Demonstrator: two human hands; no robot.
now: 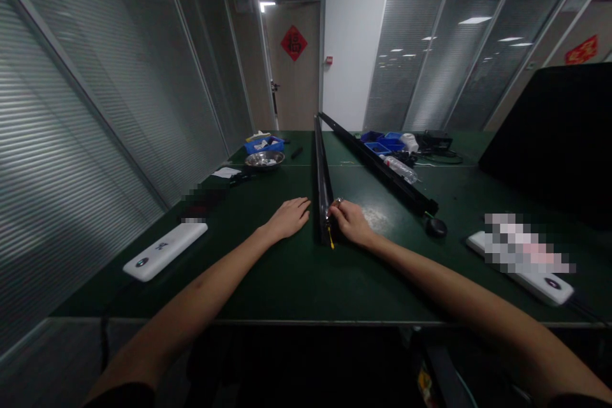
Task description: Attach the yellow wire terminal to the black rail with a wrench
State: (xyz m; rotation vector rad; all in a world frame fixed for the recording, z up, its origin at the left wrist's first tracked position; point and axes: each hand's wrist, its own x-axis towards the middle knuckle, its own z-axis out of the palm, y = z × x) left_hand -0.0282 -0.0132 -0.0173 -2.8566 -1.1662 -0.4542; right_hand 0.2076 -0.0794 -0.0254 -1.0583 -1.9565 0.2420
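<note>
A long dark rail [322,172] lies on the green table [287,280], running away from me. At its near end a short yellow piece [331,239] sticks out. My right hand [351,220] is closed at the right side of this end, its thumb and finger pinched at the rail's edge beside a small shiny part; what they hold is too small to make out. Just left of the rail, my left hand [289,217] lies flat on the table with its fingers stretched out, holding nothing.
A second long black rail [382,169] slants away on the right, with a round black object [435,226] at its near end. Farther back are a metal bowl [264,160], blue trays [377,148] and a plastic bottle [400,168]. White devices [166,250] lie left and right.
</note>
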